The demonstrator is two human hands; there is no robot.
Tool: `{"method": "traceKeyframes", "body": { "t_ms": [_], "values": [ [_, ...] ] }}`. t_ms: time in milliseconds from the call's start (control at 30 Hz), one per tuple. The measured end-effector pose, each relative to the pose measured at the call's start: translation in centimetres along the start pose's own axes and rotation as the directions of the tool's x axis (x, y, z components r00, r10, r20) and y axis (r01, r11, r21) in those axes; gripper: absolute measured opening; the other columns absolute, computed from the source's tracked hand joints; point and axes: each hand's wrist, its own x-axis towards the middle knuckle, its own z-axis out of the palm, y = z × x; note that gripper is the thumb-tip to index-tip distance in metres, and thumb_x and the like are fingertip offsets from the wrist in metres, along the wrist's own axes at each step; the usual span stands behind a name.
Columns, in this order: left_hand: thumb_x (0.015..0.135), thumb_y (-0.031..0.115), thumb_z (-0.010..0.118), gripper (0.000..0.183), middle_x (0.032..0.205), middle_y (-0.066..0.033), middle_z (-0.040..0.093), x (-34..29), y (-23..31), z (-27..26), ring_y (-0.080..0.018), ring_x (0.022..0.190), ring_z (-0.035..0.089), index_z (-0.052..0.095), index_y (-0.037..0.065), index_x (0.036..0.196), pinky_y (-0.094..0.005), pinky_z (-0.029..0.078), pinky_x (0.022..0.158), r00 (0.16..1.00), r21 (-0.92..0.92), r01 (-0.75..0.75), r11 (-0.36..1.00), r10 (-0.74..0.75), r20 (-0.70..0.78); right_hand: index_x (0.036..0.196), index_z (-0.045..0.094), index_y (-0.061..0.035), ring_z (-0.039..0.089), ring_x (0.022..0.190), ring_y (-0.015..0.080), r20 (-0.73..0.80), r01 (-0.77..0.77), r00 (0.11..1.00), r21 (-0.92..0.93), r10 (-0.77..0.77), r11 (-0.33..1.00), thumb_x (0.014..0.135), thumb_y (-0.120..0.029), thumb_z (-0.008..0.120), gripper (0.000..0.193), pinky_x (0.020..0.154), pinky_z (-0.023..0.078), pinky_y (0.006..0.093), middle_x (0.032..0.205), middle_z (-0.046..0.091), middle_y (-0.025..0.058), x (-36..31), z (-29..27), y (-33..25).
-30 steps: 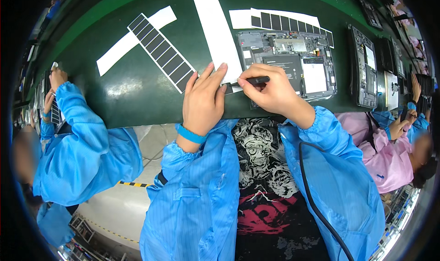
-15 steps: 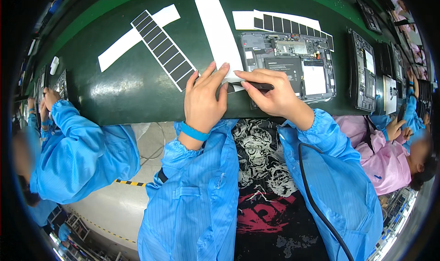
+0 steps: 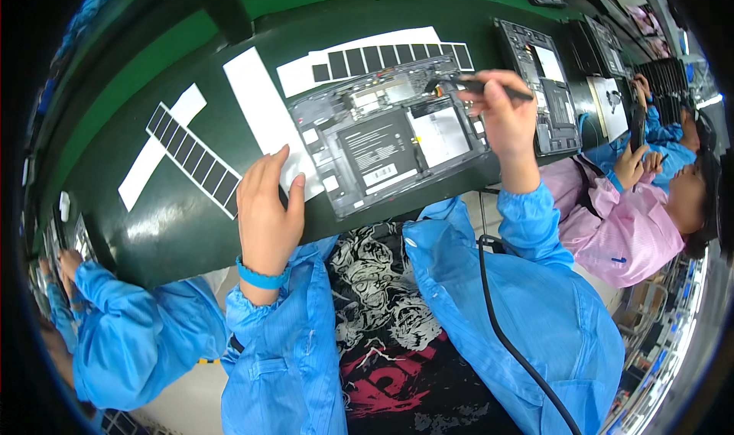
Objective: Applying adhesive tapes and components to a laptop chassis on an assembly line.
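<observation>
My right hand (image 3: 506, 121) grips a pair of black tweezers (image 3: 505, 90). Their tips point left, over the far right part of an opened tablet or laptop body (image 3: 353, 202) with exposed battery and boards. Something small and dark shows at the tips, but blur hides what it is. On the near end of a long white strip (image 3: 264, 91) rests my left hand (image 3: 267, 213), fingers stretched out and gripping nothing. A sheet of black rectangular stickers (image 3: 193, 158) lies left of that hand, crossing another white strip (image 3: 141, 176).
Behind the opened device lies another sheet of black stickers (image 3: 388, 55). To the right stands a second opened device (image 3: 562, 102), with a white panel (image 3: 609, 106) beyond it. Co-workers sit on both sides, one in a blue sleeve (image 3: 115, 297), one in pink (image 3: 612, 228).
My right hand has carried the tweezers from the white strip's near end to above the opened device. My left hand stays by the strip, its fingers more relaxed. The whole view has swung rightward.
</observation>
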Motion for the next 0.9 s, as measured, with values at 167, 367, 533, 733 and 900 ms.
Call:
{"method": "traceKeyframes", "body": {
  "t_ms": [167,367,533,733,900],
  "values": [
    [0.085,0.011,0.064,0.030,0.111,-0.0186,0.062,4.9,7.2,2.3,-0.0369,0.104,0.058,0.061,0.000,0.113,-0.0404,0.046,0.091,0.970,-0.213,-0.197,0.957,0.222,0.097,0.112,0.051,0.0030,0.056,0.050,0.0095,-0.129,-0.199,0.971,0.027,0.201,0.980,0.090,-0.012,0.067,0.031,0.040,0.033,0.0198,0.074,0.061,0.0052,3.7,-4.1,0.7],
    [0.083,0.018,0.066,0.050,0.129,-0.0215,0.052,8.0,11.0,10.6,-0.0378,0.119,0.049,0.052,0.000,0.128,-0.0455,0.040,0.100,0.920,-0.192,-0.314,0.930,0.348,0.179,0.117,0.040,0.0033,0.039,0.045,0.0059,-0.132,-0.175,0.973,0.106,0.188,0.979,0.089,-0.008,0.068,0.042,0.041,0.026,0.0210,0.061,0.052,0.0013,6.0,-4.0,4.4],
    [0.081,0.017,0.068,0.047,0.133,-0.0168,0.051,8.1,11.4,11.5,-0.0344,0.118,0.049,0.056,0.003,0.125,-0.0455,0.040,0.099,0.906,-0.141,-0.350,0.926,0.373,0.199,0.118,0.040,0.0059,0.039,0.045,0.0053,-0.089,-0.208,0.973,0.056,0.213,0.976,0.091,-0.008,0.065,0.039,0.041,0.028,0.0215,0.067,0.055,0.0045,5.6,-3.4,4.3],
    [0.080,0.016,0.069,0.035,0.128,-0.0100,0.056,7.8,11.3,11.4,-0.0276,0.115,0.053,0.063,0.004,0.113,-0.0405,0.039,0.096,0.866,-0.162,-0.426,0.890,0.453,0.210,0.117,0.041,0.0062,0.038,0.045,0.0050,0.006,-0.294,0.956,0.056,0.294,0.954,0.091,-0.008,0.065,0.038,0.043,0.028,0.0211,0.063,0.056,0.0049,5.8,-4.0,4.6],
    [0.080,0.016,0.069,0.034,0.128,-0.0104,0.056,8.2,11.3,11.5,-0.0276,0.117,0.052,0.063,0.004,0.111,-0.0409,0.039,0.095,0.848,-0.152,-0.443,0.884,0.468,0.248,0.115,0.041,0.0053,0.036,0.044,0.0045,-0.011,-0.301,0.953,0.017,0.301,0.953,0.091,-0.009,0.065,0.036,0.043,0.027,0.0215,0.061,0.056,0.0053,6.0,-3.4,4.2]
  ]
}}
